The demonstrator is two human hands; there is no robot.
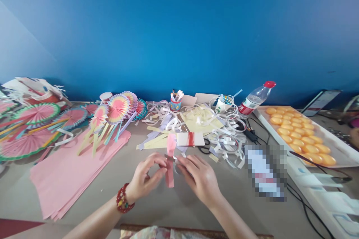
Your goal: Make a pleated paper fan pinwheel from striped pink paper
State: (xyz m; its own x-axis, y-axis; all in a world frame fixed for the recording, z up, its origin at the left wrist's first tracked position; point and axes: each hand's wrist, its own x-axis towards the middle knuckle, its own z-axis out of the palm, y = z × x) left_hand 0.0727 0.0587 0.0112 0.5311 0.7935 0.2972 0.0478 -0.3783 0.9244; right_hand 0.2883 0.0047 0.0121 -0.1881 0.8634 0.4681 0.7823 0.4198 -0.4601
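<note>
A narrow folded strip of pink paper [169,157] stands upright between my two hands over the grey table [117,179]. My left hand [146,177], with a red bead bracelet on the wrist, pinches the strip from the left. From the right, the fingers of my right hand [198,177] close on its middle. Behind the strip lies a white card wound with red thread [190,139].
A stack of pink paper sheets [73,168] lies at left, with several pleated paper fans [112,114] behind it. Paper strips and rings [224,138], a pen cup [175,102], a water bottle [256,99], scissors [206,145] and a tray of orange shapes [303,130] lie at right.
</note>
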